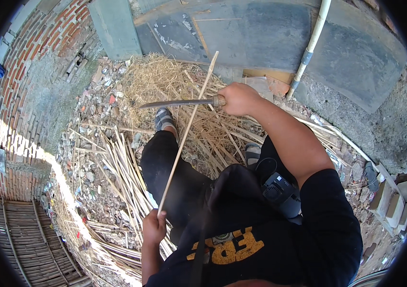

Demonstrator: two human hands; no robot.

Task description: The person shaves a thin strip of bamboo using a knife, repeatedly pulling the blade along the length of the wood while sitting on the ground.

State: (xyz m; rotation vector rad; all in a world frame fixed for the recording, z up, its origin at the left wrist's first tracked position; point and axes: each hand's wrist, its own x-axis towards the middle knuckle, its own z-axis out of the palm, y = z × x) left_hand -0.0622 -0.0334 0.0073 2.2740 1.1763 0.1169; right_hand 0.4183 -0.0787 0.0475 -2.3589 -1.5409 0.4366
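Observation:
My left hand [154,227] is closed round the lower end of a long, thin bamboo strip [186,136]. The strip slants up and away to the right, its far end in the air. In my right hand [241,99] is the wooden handle of a machete [172,104]. Its dark blade points left and crosses the upper part of the strip; whether the two touch, I cannot tell. Below them lies a heap of pale shavings [153,79]. Many split bamboo strips [124,170] are piled on the ground beside my left leg.
My sandalled left foot [164,119] is close beneath the blade. Rubble [91,177] covers the ground. A brick wall [31,91] rises on the left, grey panels [275,36] and a white pipe [313,38] at the back. A bamboo slat panel [19,234] lies lower left.

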